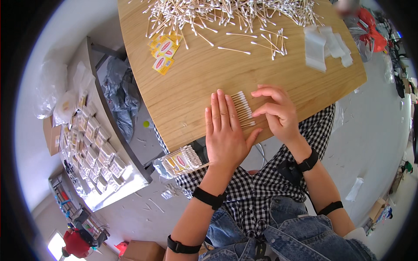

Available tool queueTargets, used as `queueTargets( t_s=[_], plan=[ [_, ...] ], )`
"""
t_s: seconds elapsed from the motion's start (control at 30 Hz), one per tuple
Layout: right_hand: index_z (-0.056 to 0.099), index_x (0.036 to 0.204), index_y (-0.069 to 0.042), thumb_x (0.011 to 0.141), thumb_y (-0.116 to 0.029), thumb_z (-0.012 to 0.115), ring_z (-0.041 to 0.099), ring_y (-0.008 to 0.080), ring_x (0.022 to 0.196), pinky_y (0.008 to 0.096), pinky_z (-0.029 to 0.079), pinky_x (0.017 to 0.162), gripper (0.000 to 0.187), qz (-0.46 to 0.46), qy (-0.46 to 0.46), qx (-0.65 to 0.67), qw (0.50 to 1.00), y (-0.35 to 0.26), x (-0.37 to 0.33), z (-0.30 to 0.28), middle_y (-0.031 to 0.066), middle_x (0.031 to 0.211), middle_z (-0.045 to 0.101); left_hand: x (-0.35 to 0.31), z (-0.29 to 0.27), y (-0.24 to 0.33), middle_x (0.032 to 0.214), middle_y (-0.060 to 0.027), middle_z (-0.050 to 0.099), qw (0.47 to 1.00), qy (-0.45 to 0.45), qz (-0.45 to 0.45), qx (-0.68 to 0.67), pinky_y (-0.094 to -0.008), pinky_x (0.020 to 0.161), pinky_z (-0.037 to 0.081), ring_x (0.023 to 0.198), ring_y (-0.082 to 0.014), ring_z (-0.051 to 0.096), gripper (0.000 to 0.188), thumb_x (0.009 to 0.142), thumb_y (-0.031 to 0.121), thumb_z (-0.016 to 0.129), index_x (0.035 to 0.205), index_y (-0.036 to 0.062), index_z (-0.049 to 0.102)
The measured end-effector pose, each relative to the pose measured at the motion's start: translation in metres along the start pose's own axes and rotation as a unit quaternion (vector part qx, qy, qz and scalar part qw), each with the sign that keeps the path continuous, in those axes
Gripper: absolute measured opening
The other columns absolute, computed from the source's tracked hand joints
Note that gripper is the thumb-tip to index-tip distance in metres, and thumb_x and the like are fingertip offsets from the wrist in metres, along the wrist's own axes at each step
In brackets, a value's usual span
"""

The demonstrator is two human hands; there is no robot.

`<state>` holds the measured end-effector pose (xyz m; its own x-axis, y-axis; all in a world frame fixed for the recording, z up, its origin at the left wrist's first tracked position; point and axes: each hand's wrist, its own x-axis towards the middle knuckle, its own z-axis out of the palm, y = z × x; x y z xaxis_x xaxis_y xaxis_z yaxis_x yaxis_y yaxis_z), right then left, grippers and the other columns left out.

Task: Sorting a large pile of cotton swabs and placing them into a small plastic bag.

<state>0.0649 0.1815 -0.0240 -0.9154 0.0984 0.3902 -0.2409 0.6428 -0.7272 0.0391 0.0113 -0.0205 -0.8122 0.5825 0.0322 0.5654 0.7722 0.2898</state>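
Fingers (224, 114) of the left hand (225, 141) lie straight, nearly together, against cotton swabs (242, 105); the right hand (282, 114) curls nearby, fingers parted.

Wooden table (183, 80), swabs (242, 105), yellow cards (163, 65), bags (315, 48)

Left hand (225, 137): I see it flat, partly covering the swab row (243, 105).
Right hand (278, 111): curled just beside that swab row.
Swab pile (235, 11): heaped far across the tabletop (187, 95).
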Motion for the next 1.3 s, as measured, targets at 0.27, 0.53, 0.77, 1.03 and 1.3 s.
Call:
queueTargets(
  t_s=[0.27,0.53,0.77,1.03,1.3],
  plan=[
    [0.068,0.071,-0.008,0.075,0.008,0.056,0.056,0.0283,0.114,0.0365,0.047,0.091,0.021,0.001,-0.025,-0.011,1.0,0.0004,-0.0018,-0.0019,0.0059,0.112,0.065,-0.0006,0.001,0.0007,0.156,-0.0277,0.018,1.0,0.004,0.004,0.0,-0.0472,0.118,0.018,0.147,-0.0374,0.017,0.101,0.086,0.062,0.056,0.146,-0.0115,0.022],
    [0.067,0.072,-0.008,0.072,0.008,0.056,0.058,0.0283,0.111,0.0369,0.049,0.088,0.019,0.007,0.009,-0.02,1.0,-0.001,0.0009,0.0021,0.0055,0.111,0.065,0.0,0.0011,0.0006,0.156,-0.0283,0.019,1.0,0.001,0.005,0.002,-0.0473,0.118,0.018,0.147,-0.0381,0.017,0.1,0.086,0.061,0.055,0.146,-0.0116,0.023],
    [0.068,0.078,-0.009,0.073,0.007,0.057,0.058,0.0282,0.111,0.0379,0.049,0.088,0.02,0.0,-0.006,-0.033,0.999,-0.0023,0.0027,0.0007,0.0058,0.111,0.064,-0.0002,0.0006,0.0003,0.155,-0.0281,0.019,1.0,0.003,0.005,0.002,-0.0475,0.118,0.018,0.147,-0.0382,0.017,0.099,0.086,0.061,0.055,0.146,-0.0113,0.024],
    [0.068,0.081,-0.009,0.073,0.007,0.056,0.058,0.0279,0.111,0.039,0.048,0.089,0.022,-0.001,0.0,-0.051,0.999,-0.002,0.0028,0.0039,0.0046,0.112,0.064,-0.0002,0.001,0.0004,0.155,-0.028,0.02,1.0,0.003,0.004,-0.002,-0.0476,0.118,0.018,0.146,-0.0382,0.018,0.098,0.086,0.061,0.055,0.146,-0.0108,0.025],
    [0.067,0.085,-0.009,0.073,0.007,0.055,0.056,0.0291,0.113,0.0411,0.047,0.092,0.023,0.008,-0.003,-0.05,0.999,-0.0022,0.0027,0.0038,0.0053,0.114,0.063,0.0004,0.0004,0.0011,0.156,-0.0275,0.02,1.0,0.004,0.001,-0.007,-0.0473,0.118,0.018,0.147,-0.0375,0.018,0.098,0.087,0.062,0.054,0.146,-0.0107,0.024]
  ],
)
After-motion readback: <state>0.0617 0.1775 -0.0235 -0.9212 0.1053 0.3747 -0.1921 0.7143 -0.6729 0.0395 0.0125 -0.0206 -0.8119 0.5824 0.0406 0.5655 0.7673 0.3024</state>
